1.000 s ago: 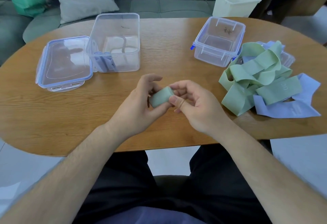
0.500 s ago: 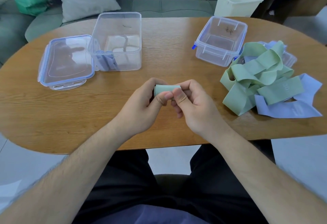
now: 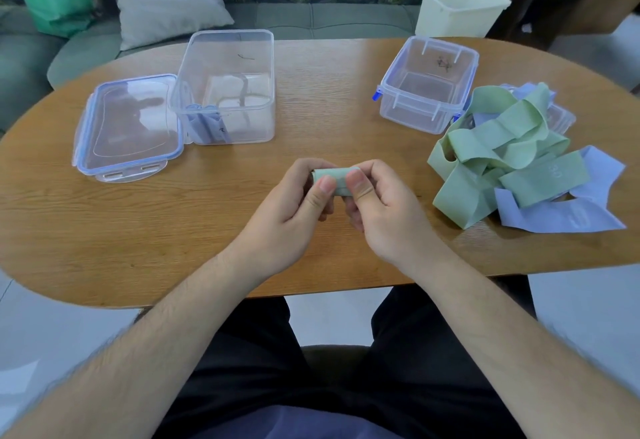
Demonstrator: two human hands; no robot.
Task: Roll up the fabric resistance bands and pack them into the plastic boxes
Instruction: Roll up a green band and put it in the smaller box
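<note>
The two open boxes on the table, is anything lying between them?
Nothing: the head view shows only bare table between the left box and the right box.

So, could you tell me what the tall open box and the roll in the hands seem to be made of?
Tall open box: clear, glossy, probably rigid plastic; the table shows through its walls. Green roll: matte and soft, apparently woven elastic fabric, wound in layers, pinched by left hand and right hand.
</note>
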